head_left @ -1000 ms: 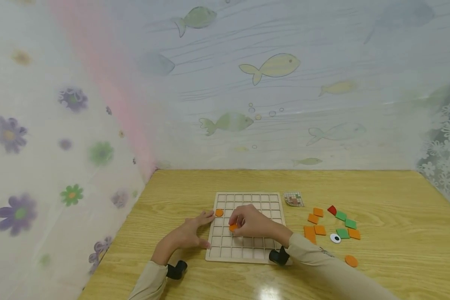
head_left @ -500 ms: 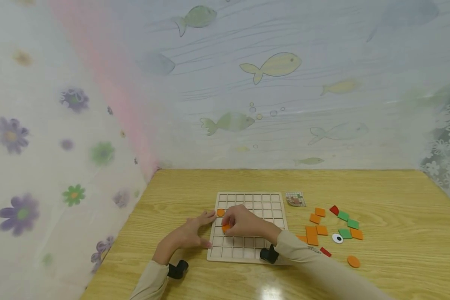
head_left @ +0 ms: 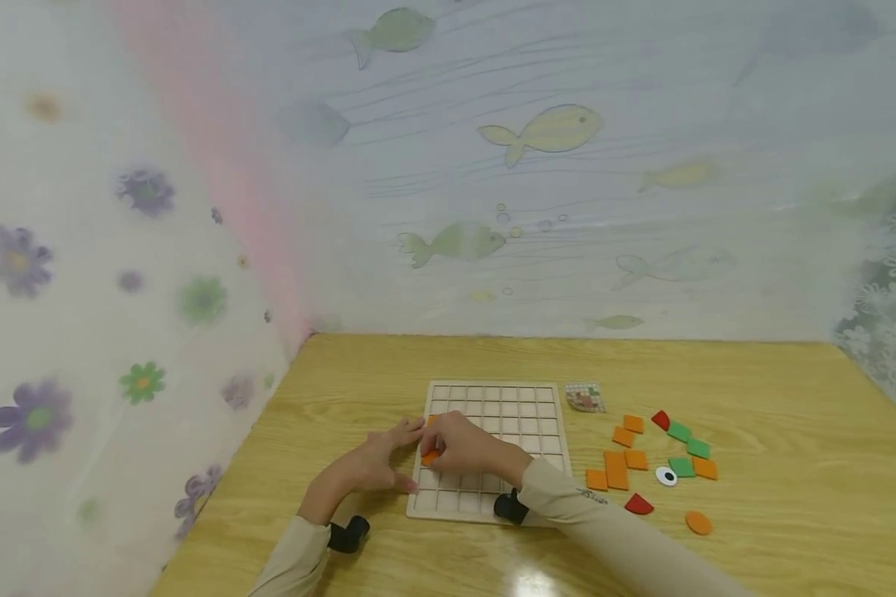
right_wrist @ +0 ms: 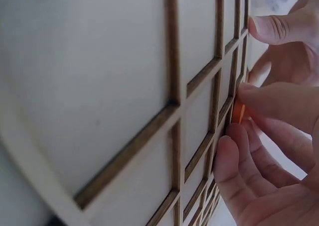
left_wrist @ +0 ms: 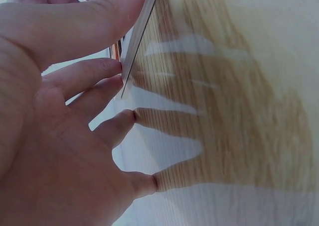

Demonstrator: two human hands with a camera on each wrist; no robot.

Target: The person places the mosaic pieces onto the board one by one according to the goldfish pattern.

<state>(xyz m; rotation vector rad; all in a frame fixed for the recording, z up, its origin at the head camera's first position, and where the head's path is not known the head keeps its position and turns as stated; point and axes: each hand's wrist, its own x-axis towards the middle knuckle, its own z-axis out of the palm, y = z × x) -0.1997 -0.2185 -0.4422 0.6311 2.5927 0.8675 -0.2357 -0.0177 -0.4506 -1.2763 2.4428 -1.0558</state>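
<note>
A pale wooden grid board (head_left: 528, 409) lies on the table. My left hand (head_left: 362, 464) rests along its left edge, fingers spread; in the left wrist view the thumb and fingertips touch the board's edge (left_wrist: 141, 39). Over the left column of cells, my right hand (head_left: 459, 444) pinches a small orange piece (head_left: 430, 457) between thumb and fingers. The right wrist view shows that orange piece (right_wrist: 239, 111) down at the grid, its outline mostly covered by the fingers. Another orange piece (head_left: 433, 419) sits one cell farther back, partly hidden by the right hand.
Right of the board lie several orange tiles (head_left: 616, 471), green tiles (head_left: 679, 430), red rounded pieces (head_left: 639, 504), a white eye disc (head_left: 666, 476) and an orange oval (head_left: 698, 522). A small picture card (head_left: 585, 397) lies by the board's far right corner. A patterned wall (head_left: 538, 249) stands behind.
My right hand has moved left across the board with the orange piece, reaching the leftmost column. The left hand has stayed at the board's edge.
</note>
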